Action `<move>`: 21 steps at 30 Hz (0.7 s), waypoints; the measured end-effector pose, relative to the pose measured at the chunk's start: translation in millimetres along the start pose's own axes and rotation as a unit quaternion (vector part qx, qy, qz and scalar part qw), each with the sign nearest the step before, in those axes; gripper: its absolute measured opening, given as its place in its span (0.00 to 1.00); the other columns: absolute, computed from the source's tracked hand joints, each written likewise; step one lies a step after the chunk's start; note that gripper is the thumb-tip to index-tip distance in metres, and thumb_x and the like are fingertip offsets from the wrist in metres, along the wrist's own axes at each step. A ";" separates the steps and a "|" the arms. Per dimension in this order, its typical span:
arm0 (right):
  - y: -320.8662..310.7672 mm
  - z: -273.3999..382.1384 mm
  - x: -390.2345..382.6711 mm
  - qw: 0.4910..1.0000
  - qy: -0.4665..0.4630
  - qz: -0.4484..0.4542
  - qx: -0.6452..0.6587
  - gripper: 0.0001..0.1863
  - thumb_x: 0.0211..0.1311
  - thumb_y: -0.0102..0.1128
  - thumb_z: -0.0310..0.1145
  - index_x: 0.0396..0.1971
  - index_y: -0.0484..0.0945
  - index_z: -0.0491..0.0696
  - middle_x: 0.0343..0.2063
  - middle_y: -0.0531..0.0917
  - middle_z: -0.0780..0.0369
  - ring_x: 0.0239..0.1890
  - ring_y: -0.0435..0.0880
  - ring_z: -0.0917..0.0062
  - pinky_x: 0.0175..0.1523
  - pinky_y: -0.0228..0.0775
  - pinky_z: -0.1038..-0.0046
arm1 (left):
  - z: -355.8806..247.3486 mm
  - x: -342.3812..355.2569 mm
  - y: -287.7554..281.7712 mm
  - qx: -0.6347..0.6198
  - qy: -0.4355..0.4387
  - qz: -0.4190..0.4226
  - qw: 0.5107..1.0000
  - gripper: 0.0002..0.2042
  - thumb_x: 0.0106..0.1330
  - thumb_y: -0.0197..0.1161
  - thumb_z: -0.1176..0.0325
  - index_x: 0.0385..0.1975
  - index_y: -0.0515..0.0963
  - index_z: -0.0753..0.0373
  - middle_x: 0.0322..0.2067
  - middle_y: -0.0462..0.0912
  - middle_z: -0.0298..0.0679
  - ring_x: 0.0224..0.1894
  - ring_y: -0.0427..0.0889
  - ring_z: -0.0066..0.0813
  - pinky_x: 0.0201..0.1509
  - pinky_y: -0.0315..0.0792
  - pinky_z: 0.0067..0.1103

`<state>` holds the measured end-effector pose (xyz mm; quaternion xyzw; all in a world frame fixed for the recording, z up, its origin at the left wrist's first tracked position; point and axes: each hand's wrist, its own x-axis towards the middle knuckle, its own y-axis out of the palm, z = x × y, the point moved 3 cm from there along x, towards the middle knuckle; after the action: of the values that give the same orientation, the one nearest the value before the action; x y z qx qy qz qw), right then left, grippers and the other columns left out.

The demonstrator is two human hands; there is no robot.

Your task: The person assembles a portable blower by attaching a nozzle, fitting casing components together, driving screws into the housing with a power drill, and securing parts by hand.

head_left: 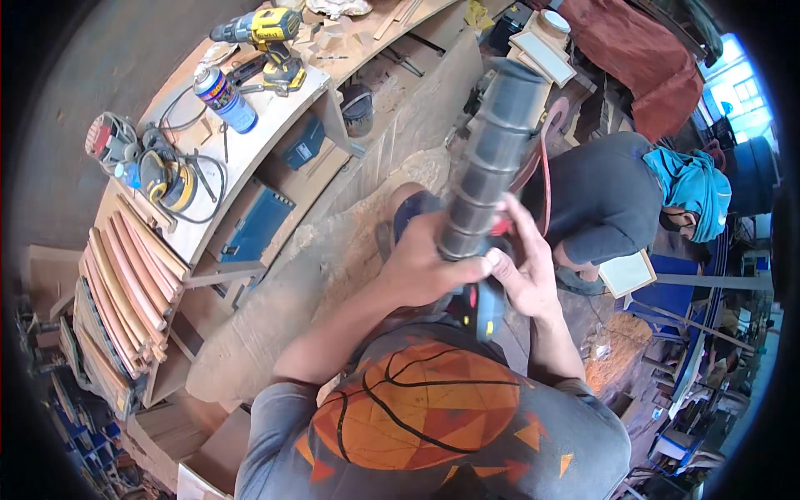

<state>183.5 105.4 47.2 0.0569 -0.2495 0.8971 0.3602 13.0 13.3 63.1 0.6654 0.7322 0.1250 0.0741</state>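
In front of my chest is a dark grey tube (493, 137), built of several ringed sections and tilted upward, away from me. My left hand (421, 262) is wrapped around its lower end, thumb across the near side. On the other side, my right hand (527, 271) grips the tube's base, thumb close to the left thumb and fingers beside a small red part (501, 226). Below the hands shows a dark body with a blue, yellow and red end (487, 317), blurred and partly covered. I cannot make out what kind of tool this is.
A workbench (312, 83) on the left carries a yellow-black cordless drill (271, 29), a spray can (225, 100), a corded sander (171, 183) and curved wooden strips (129, 283). At right another person (617, 187) bends over, close by. Sawdust (617, 346) covers part of the floor.
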 end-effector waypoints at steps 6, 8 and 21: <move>-3.2 -26.0 68.8 0.968 0.128 -0.117 0.183 0.24 0.70 0.70 0.32 0.63 0.77 0.41 0.35 0.83 0.68 0.32 0.78 0.88 0.36 0.70 0.84 | -0.6 31.6 -43.9 -0.035 -0.035 0.036 0.998 0.28 0.58 0.73 0.70 0.60 0.78 0.68 0.47 0.85 0.38 0.48 0.84 0.24 0.57 0.76 0.24; -35.8 -51.0 99.2 0.967 0.174 -0.141 0.121 0.20 0.68 0.72 0.35 0.56 0.83 0.42 0.29 0.81 0.71 0.27 0.75 0.90 0.33 0.67 0.85 | 9.5 45.3 -83.8 0.007 -0.026 0.002 1.000 0.27 0.58 0.73 0.72 0.59 0.78 0.68 0.45 0.86 0.37 0.46 0.84 0.23 0.55 0.77 0.24; -267.5 72.1 399.3 0.955 0.095 -0.281 -0.001 0.11 0.70 0.70 0.36 0.46 0.84 0.47 0.26 0.76 0.73 0.23 0.68 0.91 0.28 0.56 0.83 | -169.8 238.5 -159.1 -0.098 -0.100 -0.049 0.989 0.15 0.59 0.72 0.80 0.46 0.80 0.68 0.34 0.87 0.36 0.37 0.85 0.22 0.44 0.79 0.23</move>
<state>65.3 481.6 331.2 0.0391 -0.1894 0.7606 0.6198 -210.5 222.5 194.7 0.6276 0.7367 0.1257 0.2179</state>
